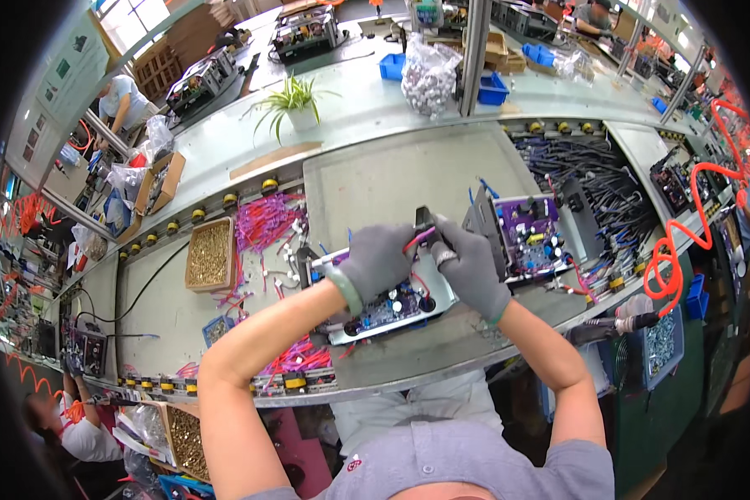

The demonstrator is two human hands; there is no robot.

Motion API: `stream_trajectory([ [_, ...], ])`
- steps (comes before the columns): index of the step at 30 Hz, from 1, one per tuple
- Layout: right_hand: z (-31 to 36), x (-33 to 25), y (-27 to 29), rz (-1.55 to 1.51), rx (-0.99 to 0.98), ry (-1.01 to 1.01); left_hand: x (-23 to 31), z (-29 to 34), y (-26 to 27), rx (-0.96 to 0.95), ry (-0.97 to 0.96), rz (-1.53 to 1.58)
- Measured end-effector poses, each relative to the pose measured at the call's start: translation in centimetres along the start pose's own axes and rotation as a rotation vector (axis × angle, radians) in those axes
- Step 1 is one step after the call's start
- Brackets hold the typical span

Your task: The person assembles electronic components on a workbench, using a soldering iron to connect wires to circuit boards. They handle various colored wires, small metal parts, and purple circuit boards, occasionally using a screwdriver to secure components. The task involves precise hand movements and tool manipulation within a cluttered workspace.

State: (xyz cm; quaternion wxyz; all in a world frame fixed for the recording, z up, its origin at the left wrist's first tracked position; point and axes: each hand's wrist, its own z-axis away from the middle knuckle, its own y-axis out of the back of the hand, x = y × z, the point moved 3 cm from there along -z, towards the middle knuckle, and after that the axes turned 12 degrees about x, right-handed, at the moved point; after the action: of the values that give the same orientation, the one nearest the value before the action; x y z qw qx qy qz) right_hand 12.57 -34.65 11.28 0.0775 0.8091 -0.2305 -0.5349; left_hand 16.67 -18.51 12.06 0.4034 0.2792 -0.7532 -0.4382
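Note:
In a grey glove, my left hand is closed over the left part of an open metal chassis, its fingertips pinching a red wire. My right hand, gloved too, meets it from the right with thumb and fingers closed around the lower end of a small black part. The wire runs between both sets of fingertips; its far end is hidden there. Below my hands a blue circuit board with capacitors shows inside the chassis.
A second chassis with a purple board stands to the right, beside piled black cables. At the left are a box of brass-coloured screws and pink wires. A power screwdriver hangs on an orange coiled hose.

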Motion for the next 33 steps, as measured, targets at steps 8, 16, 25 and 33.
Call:
stream_trajectory([
  [8,-0.4,-0.8,0.8,0.135,0.015,0.144,1.2,0.8,3.3,0.151,-0.097,-0.001],
  [16,-1.1,-0.6,0.7,0.007,-0.111,0.141,0.4,0.9,3.9,-0.169,0.371,0.541],
  [25,-0.9,-1.5,1.0,0.479,-0.234,0.158,-0.4,-0.1,3.2,-0.149,0.135,0.109],
  [33,-0.9,-1.7,0.8,0.443,-0.171,0.167,-0.6,0.2,2.6,-0.115,0.225,0.194],
])
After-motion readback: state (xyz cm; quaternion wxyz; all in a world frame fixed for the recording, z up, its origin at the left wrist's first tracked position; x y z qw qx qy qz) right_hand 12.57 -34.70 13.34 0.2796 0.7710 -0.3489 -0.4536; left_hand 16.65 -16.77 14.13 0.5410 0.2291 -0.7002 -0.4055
